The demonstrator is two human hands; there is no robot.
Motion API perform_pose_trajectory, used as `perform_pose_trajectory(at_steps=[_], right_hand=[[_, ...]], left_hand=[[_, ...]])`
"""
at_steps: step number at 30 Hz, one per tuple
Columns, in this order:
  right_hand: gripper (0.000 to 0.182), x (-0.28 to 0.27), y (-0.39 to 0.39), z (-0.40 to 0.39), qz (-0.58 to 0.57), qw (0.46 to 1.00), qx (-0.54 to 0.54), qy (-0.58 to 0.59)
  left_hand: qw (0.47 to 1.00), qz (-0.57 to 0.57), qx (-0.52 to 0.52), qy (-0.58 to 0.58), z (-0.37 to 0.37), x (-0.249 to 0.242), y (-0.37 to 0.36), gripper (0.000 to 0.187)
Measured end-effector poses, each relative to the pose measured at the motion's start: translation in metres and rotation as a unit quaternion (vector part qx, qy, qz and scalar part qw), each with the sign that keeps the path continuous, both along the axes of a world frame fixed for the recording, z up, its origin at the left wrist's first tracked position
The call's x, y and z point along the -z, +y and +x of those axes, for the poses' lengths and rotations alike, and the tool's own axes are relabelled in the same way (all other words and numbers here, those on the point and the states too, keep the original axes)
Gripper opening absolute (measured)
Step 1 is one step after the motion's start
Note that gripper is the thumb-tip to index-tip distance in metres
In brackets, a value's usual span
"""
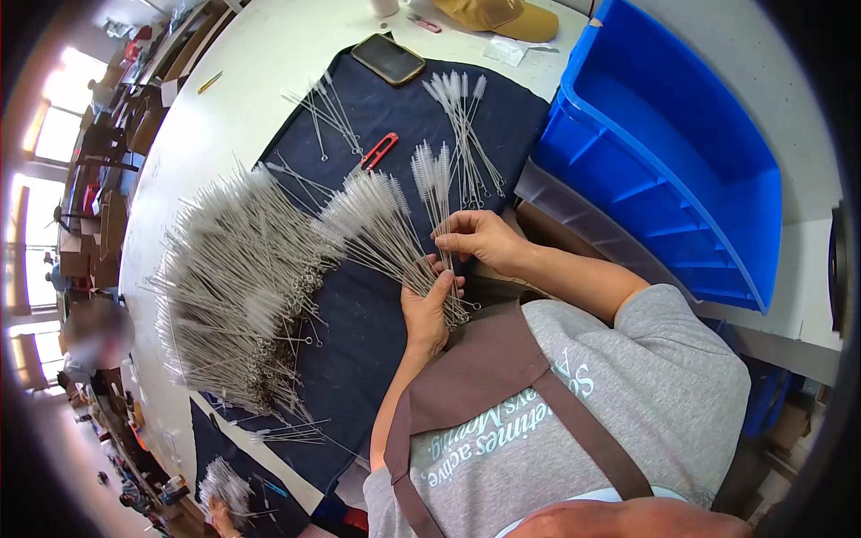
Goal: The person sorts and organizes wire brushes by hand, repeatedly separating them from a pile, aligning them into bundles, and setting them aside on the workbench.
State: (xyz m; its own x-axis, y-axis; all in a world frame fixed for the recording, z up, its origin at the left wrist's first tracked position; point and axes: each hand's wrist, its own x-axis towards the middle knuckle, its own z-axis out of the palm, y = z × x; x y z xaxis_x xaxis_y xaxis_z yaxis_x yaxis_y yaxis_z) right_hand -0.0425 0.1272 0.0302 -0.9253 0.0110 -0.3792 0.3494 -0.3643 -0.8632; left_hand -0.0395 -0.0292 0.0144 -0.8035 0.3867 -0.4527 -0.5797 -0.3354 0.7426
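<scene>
My left hand (pixel 426 309) is closed round the wire stems of a fanned bunch of small white-bristled wire brushes (pixel 372 211), with the looped ends sticking out below near my apron. Beside it, my right hand (pixel 480 242) has thumb and forefinger pinched at the stems of a narrower group of brushes (pixel 432 175); how many it grips is hidden. A large heap of the same brushes (pixel 242 278) lies left of my hands on a dark cloth (pixel 345 359). Beyond my hands lie red-handled snips (pixel 379 151) and a small brush group (pixel 464 134).
A phone (pixel 387 59) lies on the cloth's far edge, with a yellow cap (pixel 502 18) behind it. A blue bin (pixel 673 134) stands at the right. At lower left, another person's hand (pixel 220 516) touches a brush pile (pixel 226 484) on another dark cloth.
</scene>
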Motion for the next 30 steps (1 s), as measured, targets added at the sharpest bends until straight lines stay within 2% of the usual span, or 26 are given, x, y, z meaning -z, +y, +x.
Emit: perform_pose_trajectory(at_steps=[2, 7, 10, 16, 19, 26, 30], right_hand=[[0.019, 0.001, 0.003, -0.003, -0.026, 1.000, -0.010, 0.000], [0.025, -0.005, 0.007, -0.007, -0.077, 0.996, -0.032, -0.033], [0.024, 0.000, 0.007, -0.014, -0.045, 0.996, -0.069, -0.035], [0.015, 0.014, 0.001, -0.015, -0.133, 0.991, 0.012, -0.016], [0.015, 0.019, 0.000, -0.016, -0.085, 0.996, 0.017, -0.003], [0.019, 0.011, -0.002, -0.014, -0.104, 0.995, 0.004, -0.002], [0.021, 0.000, -0.006, -0.011, -0.103, 0.995, 0.009, -0.009]], left_hand=[[1.000, 0.006, -0.003, -0.012, -0.002, -0.001, 0.004, 0.038], [1.000, 0.018, 0.018, -0.008, -0.002, 0.004, 0.005, 0.031], [0.999, 0.041, 0.021, -0.024, -0.003, -0.002, 0.007, 0.028], [1.000, 0.008, 0.009, 0.027, -0.004, 0.009, 0.002, 0.027], [1.000, 0.003, -0.003, 0.028, -0.004, 0.006, 0.001, 0.026], [0.998, 0.057, -0.027, -0.002, -0.002, 0.006, -0.001, 0.024], [0.999, 0.024, -0.041, 0.018, 0.000, 0.012, -0.004, 0.024]])
